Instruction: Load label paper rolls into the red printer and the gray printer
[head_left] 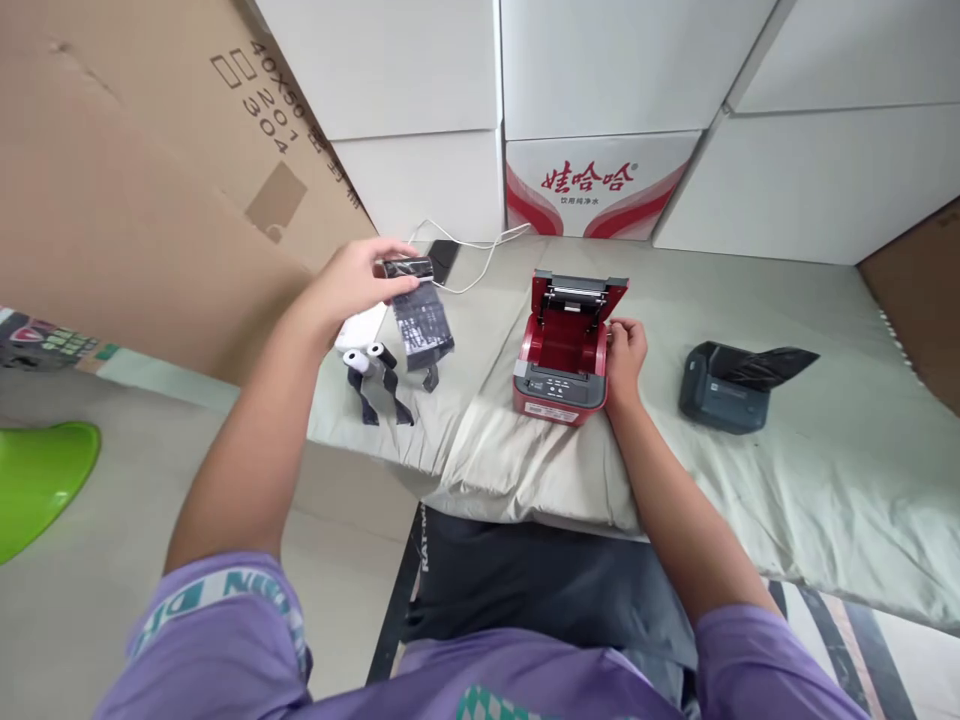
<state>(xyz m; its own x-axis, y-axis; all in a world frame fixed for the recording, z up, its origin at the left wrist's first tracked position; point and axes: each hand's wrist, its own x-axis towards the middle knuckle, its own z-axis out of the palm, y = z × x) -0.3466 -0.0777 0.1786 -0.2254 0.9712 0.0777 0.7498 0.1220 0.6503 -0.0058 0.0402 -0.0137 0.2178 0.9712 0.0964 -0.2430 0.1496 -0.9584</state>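
Observation:
My left hand (358, 283) is raised over the pale cloth (750, 480), closed on a small paper roll (409, 268) whose dark printed strip (422, 330) hangs down from it. A red receipt printer (566, 350) with its lid open stands in the middle of the cloth. My right hand (625, 355) rests against the printer's right side, fingers curled on its edge. Two more small white rolls (367, 362) with dark trailing strips lie below my left hand.
A dark grey printer (720, 390) with a black bag on it lies to the right. White cartons (622, 70) and a red-printed box (592, 185) stand behind. A large cardboard sheet (150, 180) leans at left. A white cable (480, 250) and a green object (37, 480) are nearby.

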